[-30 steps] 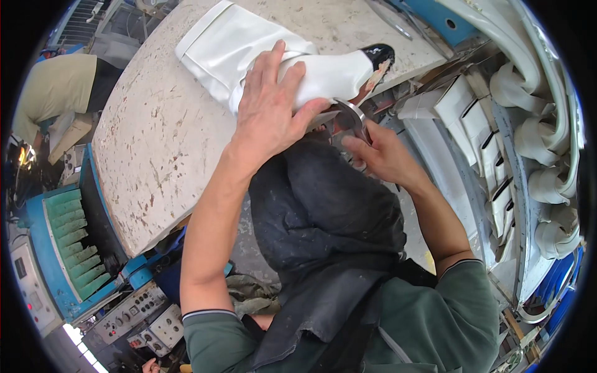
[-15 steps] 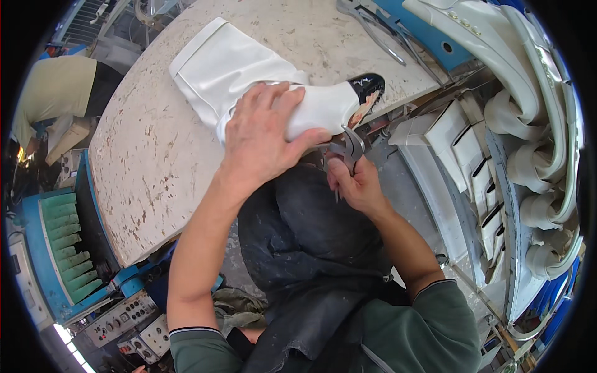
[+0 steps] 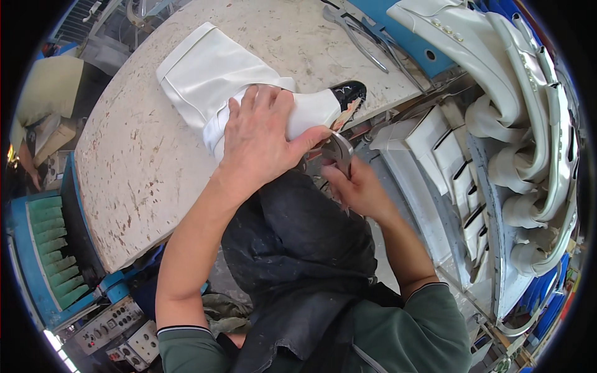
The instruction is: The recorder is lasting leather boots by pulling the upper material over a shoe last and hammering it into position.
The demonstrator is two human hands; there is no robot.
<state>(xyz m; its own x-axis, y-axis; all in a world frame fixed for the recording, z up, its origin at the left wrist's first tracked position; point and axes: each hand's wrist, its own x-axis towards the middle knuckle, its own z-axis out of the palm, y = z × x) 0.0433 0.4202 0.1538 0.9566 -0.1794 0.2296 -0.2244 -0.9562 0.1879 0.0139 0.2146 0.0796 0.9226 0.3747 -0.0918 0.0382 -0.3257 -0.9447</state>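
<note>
A white boot [image 3: 214, 71] with a black toe [image 3: 350, 93] lies on its side on the worn pale table [image 3: 124, 168], its toe pointing right. Across the boot's foot lies my left hand [image 3: 260, 133], pressing and gripping it, thumb along the near lower edge. In my right hand [image 3: 357, 186] are metal pincers [image 3: 339, 151], their jaws up against the boot's lower edge behind the toe. A torn, tan-pink strip of material shows along the sole edge beside the black toe. Where exactly the jaws bite is partly hidden by my left thumb.
More pincers [image 3: 357, 37] lie at the table's far edge by a blue panel [image 3: 410, 46]. A rack with several white boots [image 3: 460, 56] stands to the right, with white pieces [image 3: 457, 171] beside it. At left are a blue machine [image 3: 53, 248] and control panels [image 3: 109, 323].
The view has shifted slightly, so everything sits a little further left. My right hand and the pincers have tilted a little; my left hand keeps its hold on the boot.
</note>
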